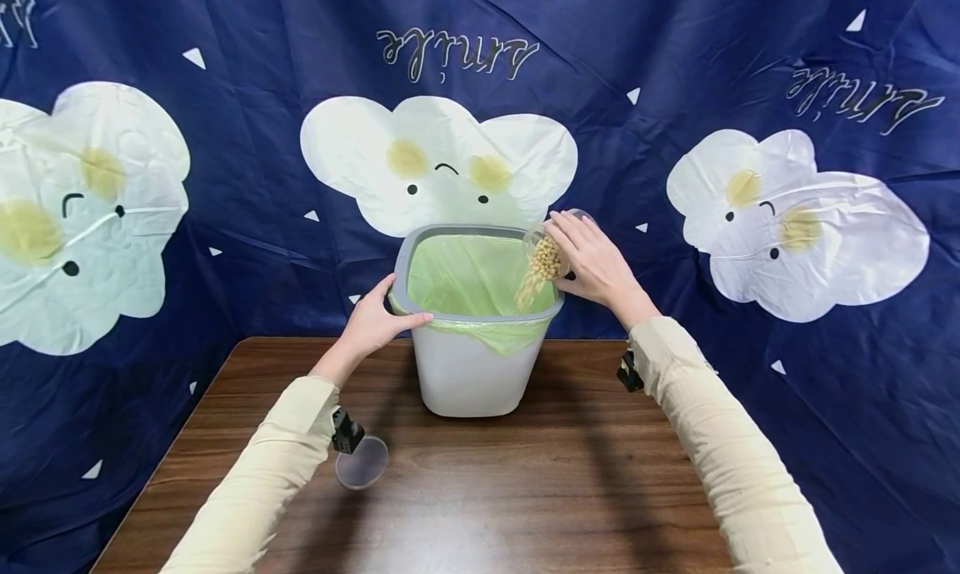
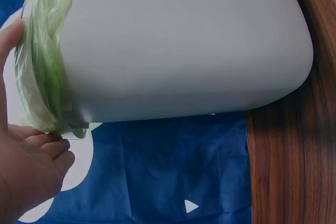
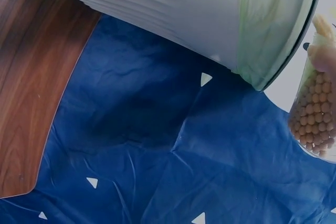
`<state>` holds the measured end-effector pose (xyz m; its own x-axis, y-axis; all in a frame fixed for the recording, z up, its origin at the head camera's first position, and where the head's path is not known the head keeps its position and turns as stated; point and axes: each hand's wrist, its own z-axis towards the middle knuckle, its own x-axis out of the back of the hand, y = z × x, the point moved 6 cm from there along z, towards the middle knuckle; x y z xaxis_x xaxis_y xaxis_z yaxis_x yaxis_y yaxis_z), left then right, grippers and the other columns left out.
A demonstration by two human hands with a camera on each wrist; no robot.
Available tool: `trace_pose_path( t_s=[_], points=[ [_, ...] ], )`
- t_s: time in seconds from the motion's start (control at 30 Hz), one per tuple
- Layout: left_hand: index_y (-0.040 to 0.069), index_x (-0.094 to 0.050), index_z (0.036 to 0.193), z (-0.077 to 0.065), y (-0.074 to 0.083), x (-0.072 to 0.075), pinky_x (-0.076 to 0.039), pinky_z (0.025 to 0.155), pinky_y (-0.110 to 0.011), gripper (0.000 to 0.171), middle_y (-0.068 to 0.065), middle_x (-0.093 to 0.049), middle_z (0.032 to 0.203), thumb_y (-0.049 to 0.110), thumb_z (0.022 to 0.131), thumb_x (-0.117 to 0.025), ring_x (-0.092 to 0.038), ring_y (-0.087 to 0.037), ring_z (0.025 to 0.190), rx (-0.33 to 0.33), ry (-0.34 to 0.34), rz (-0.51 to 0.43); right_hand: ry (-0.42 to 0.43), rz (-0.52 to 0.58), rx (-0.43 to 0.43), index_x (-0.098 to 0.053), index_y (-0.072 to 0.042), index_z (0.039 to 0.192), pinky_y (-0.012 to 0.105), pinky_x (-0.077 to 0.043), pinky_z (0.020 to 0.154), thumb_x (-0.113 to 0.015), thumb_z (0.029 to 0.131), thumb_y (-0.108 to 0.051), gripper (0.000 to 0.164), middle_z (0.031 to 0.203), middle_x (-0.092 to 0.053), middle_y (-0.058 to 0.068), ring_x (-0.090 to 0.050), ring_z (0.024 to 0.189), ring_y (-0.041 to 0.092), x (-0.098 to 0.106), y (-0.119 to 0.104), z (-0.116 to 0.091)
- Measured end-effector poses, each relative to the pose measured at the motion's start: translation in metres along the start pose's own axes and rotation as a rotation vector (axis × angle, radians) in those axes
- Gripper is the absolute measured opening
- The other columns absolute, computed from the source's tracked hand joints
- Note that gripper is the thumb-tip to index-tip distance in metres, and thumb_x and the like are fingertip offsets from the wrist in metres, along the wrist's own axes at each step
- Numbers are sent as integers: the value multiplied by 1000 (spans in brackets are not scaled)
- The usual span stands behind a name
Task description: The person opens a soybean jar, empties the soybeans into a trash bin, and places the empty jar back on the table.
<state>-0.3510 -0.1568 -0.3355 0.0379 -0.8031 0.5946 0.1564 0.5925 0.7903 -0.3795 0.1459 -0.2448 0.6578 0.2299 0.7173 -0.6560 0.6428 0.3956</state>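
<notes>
A light grey trash can stands upright on the table, lined with a pale green plastic bag folded over its grey rim. My left hand holds the rim at the near left corner, its thumb along the front edge and fingers at the side. With my right hand I grip a clear plastic jar above the can's right side. The jar is tipped towards the opening, and soybeans stream from its mouth into the bag. What lies at the can's bottom is hidden.
A clear round lid lies on the brown wooden table, beside my left forearm. Behind the table hangs a dark blue cloth with white cloud faces. A black wrist camera sits on the left cuff.
</notes>
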Motion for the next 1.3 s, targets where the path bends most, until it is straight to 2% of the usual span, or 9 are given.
trace_pose_path(
  t_s=[0.7,1.1,1.3],
  points=[
    [13,-22,145,0,-1,-1,-29,101,-48,102,-14,-32,143,53,67,-73,-31,-32,129,-4,0,-12,39,33,2,-38,1,132,44,-27,104,-81,56,-28,93,135,-40,19,-34,126,33,3,2,-1],
    [12,-20,145,0,-2,-2,-28,102,-48,104,-14,-29,145,54,66,-73,-29,-31,130,0,-6,-23,67,22,56,-41,2,131,45,-28,104,-82,55,-27,91,133,-44,19,-36,126,32,3,-1,-2],
    [11,-19,145,0,-2,-1,-28,103,-48,103,-14,-29,145,52,67,-73,-29,-31,131,-6,-2,-19,76,15,85,-41,2,131,44,-28,104,-81,56,-22,88,135,-42,19,-36,126,32,4,-2,-2]
  ],
)
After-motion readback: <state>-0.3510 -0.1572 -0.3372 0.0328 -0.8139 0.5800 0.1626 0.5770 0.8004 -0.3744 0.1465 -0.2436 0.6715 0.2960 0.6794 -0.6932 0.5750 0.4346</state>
